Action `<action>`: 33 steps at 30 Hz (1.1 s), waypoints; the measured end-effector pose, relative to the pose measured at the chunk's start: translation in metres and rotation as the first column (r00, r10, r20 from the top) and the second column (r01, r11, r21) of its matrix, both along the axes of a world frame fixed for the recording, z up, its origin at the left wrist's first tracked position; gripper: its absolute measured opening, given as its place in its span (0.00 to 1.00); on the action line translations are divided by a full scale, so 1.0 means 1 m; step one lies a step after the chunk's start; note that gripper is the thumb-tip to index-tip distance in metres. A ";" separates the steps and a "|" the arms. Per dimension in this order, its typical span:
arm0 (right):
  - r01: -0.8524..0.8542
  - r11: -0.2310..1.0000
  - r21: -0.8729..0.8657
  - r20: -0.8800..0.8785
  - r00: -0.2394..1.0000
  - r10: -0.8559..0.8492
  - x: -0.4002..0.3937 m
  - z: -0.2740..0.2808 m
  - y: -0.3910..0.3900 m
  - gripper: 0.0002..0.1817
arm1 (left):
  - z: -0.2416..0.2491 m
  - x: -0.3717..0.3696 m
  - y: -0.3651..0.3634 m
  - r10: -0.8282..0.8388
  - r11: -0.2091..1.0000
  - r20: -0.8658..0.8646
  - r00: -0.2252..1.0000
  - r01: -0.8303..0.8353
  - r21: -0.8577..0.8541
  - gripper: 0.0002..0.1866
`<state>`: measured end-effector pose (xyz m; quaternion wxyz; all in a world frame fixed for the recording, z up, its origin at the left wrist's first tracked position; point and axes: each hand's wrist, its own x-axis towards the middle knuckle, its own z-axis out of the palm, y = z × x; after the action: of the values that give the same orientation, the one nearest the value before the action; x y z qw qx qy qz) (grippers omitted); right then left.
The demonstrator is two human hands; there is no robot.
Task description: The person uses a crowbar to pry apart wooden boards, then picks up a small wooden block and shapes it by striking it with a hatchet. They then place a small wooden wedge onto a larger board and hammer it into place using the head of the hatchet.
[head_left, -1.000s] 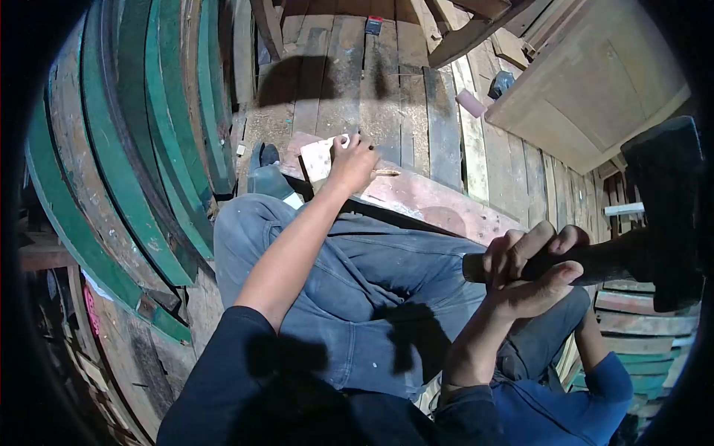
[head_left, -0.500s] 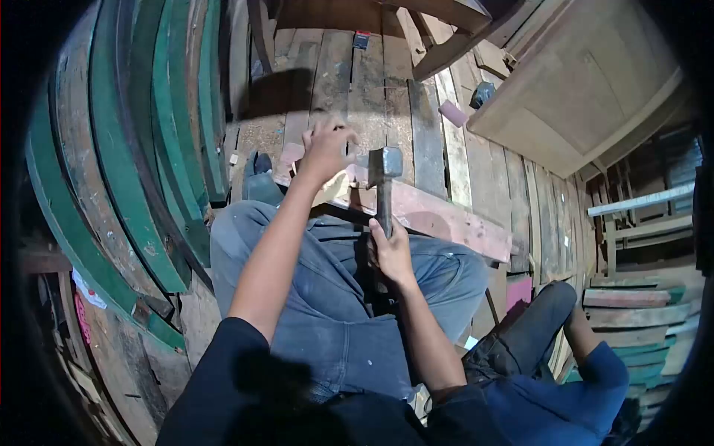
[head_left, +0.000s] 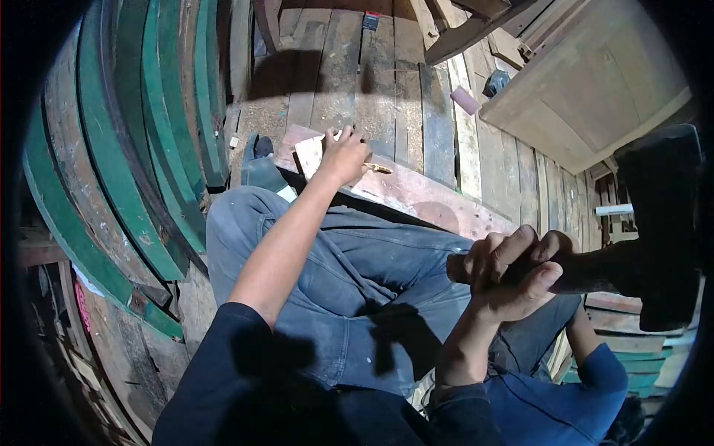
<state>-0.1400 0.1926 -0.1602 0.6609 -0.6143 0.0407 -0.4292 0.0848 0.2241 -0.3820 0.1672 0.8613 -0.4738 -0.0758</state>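
Note:
My right hand [head_left: 513, 271] is wrapped around the handle of a hammer [head_left: 658, 230], raised at the right, its dark head close to the camera. Over a long pinkish wooden board [head_left: 439, 204] in front of my crossed legs, my left hand [head_left: 346, 157] is closed with curled fingers. A pale flat piece [head_left: 309, 157] shows at the left of this hand, on the board. From its right side a small brass-coloured piece [head_left: 378, 169] sticks out. My fingers hide what exactly they grip.
Curved green-painted planks [head_left: 119, 149] stand stacked at the left. A co-worker in a blue shirt [head_left: 550, 398] sits close on my right. A wooden panel [head_left: 587, 97] leans at the upper right. A mauve block [head_left: 465, 101] and a small red-and-blue box [head_left: 371, 20] lie on the plank floor.
My right hand has swung the hammer from above my lap up and out to the right. My left hand has moved slightly right and down onto the board, its fingers now curled.

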 end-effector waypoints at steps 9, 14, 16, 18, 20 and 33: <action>0.212 0.921 0.327 -0.724 0.683 0.100 0.027 -0.166 0.012 0.12 | 0.009 0.023 0.007 0.181 0.926 -0.091 0.979 -0.201 -0.320 0.18; 0.167 0.736 0.656 -0.527 0.800 0.288 0.028 -0.153 -0.002 0.10 | 0.016 0.028 0.015 0.144 0.947 -0.118 0.982 -0.172 -0.270 0.20; 0.169 0.755 0.633 -0.491 0.842 0.223 0.024 -0.148 0.001 0.09 | 0.013 0.024 0.019 0.084 0.972 -0.136 0.987 -0.111 -0.209 0.19; 0.169 0.750 0.639 -0.414 0.898 0.151 0.024 -0.137 -0.002 0.12 | 0.013 0.016 0.017 0.083 0.985 -0.091 0.992 -0.096 -0.143 0.19; 0.147 0.820 0.553 -0.373 0.924 0.086 0.018 -0.136 -0.010 0.13 | 0.005 0.012 0.010 0.084 0.986 0.000 0.996 -0.084 -0.145 0.20; -0.060 0.992 -0.114 0.185 0.979 0.081 -0.030 0.034 -0.030 0.23 | -0.003 -0.009 -0.005 -0.008 0.985 -0.001 1.000 0.008 -0.172 0.13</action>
<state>-0.1699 0.1625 -0.1266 0.6424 -0.6066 -0.0674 -0.4634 0.0761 0.2192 -0.3849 0.2411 0.8417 -0.4818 -0.0362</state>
